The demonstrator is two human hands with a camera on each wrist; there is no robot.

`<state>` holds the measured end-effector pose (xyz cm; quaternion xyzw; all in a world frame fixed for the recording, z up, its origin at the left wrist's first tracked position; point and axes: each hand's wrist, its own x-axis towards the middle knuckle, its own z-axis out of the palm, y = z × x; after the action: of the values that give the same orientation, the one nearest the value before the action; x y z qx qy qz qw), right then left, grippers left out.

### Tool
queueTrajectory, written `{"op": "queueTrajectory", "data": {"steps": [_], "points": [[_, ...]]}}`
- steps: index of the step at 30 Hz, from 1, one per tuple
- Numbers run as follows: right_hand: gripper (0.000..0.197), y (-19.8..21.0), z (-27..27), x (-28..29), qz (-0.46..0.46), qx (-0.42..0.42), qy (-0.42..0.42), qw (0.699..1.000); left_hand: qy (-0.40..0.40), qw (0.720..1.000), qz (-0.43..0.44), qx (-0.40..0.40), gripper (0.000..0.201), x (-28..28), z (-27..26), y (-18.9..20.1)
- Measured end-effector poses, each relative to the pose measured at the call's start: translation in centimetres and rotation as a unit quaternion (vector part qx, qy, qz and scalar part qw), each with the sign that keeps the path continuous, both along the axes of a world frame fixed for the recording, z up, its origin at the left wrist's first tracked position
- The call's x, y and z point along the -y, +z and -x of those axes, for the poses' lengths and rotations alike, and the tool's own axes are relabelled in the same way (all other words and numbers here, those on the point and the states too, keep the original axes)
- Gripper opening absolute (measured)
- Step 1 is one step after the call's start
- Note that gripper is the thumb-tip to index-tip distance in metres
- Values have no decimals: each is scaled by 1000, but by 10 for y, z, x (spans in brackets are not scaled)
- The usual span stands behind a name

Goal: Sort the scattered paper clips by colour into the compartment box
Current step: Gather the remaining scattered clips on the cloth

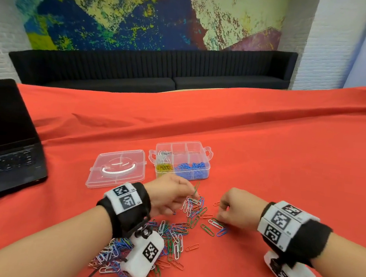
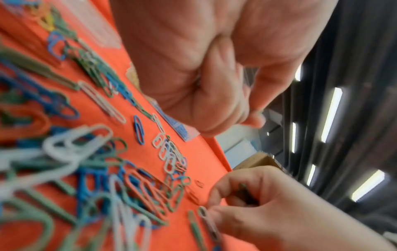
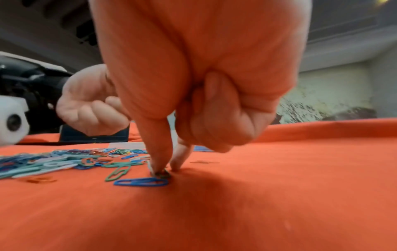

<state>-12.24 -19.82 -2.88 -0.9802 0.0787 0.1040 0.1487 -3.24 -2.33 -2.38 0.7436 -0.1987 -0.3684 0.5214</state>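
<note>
A heap of mixed paper clips (image 1: 174, 232) lies on the red cloth between my wrists. The clear compartment box (image 1: 209, 163) stands behind it, with white clips (image 1: 164, 156) at its back left, yellow clips (image 1: 164, 168) at its front left and blue clips (image 1: 191, 168) beside them. My left hand (image 1: 190, 194) pinches a green clip (image 1: 196, 188) upright above the heap. My right hand (image 3: 166, 169) has thumb and forefinger down on a green clip (image 3: 162, 174) on the cloth, beside a blue clip (image 3: 141, 182). More green clips (image 2: 244, 191) show inside its curled fingers.
The box's clear lid (image 1: 118, 168) lies flat to the left of the box. An open black laptop (image 1: 3, 142) sits at the table's left edge. A fold in the red cloth (image 1: 224, 120) runs across behind the box. A black bench lines the far wall.
</note>
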Motion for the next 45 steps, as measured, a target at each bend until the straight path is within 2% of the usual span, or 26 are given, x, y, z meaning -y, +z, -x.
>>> {"op": "queueTrajectory", "data": {"steps": [2,5,6,8,9,10,11,12,13,14,15,16,17,19,22,24,27,30,35,37,39,41,42,43,44,45], "points": [[15,-2,-4,-5,28,-2,11,1000,5,985,117,-129,22,-6,1,2],[13,-3,-7,-6,50,-23,17,998,24,933,253,-253,23,-15,3,2],[14,-3,-6,-5,55,-30,16,998,30,925,267,-268,27,-16,4,1],[21,-5,-4,-2,50,-54,16,997,40,933,242,-265,35,-13,6,0],[19,-5,-3,1,40,-64,13,997,47,949,197,-240,39,-10,7,0],[15,-3,-1,3,28,-70,11,997,48,974,128,-180,41,-7,8,0],[15,-2,0,6,19,-72,9,997,31,996,36,-81,42,-4,10,0],[18,0,1,10,12,-74,6,997,-5,997,-68,44,41,0,12,0],[22,0,3,14,2,-73,4,997,-49,970,-165,171,39,4,13,-1],[25,0,4,17,-18,-70,-1,997,-97,926,-238,277,36,7,16,-2],[26,0,6,19,-59,-69,-10,996,-136,885,-282,344,31,10,18,-3],[26,2,8,19,-125,-69,-27,989,-156,860,-306,377,27,13,20,-5],[25,3,10,19,-191,-60,-45,979,-162,849,-320,388,24,15,22,-6],[23,7,12,20,-218,-37,-51,974,-160,839,-322,410,19,16,23,-8],[18,5,6,20,-57,-24,-20,998,-160,831,-310,434,13,14,23,-9],[19,3,3,19,28,-21,-5,999,-158,837,-304,426,13,13,22,-8],[15,0,1,16,51,-23,5,998,-142,849,-296,414,12,12,23,-5],[10,1,3,18,52,-13,18,998,-146,845,-306,413,19,11,22,-7],[23,9,14,27,111,-24,38,993,-177,836,-314,414,13,10,21,-6],[17,9,18,27,133,-18,31,990,-197,825,-325,418,13,11,22,-6],[2,7,19,27,130,-16,26,991,-212,819,-337,413,16,12,22,-7],[14,4,20,28,80,-41,22,996,-223,820,-347,397,18,11,21,-7],[19,4,20,27,-12,-61,0,998,-218,827,-352,380,18,11,19,-7],[20,5,21,26,-149,-82,-38,985,-200,850,-343,347,18,9,18,-6],[16,6,21,25,-306,-101,-87,943,-168,892,-314,278,18,7,16,-4],[12,9,21,25,-447,-121,-126,877,-123,944,-261,162,19,3,14,-2]]}}
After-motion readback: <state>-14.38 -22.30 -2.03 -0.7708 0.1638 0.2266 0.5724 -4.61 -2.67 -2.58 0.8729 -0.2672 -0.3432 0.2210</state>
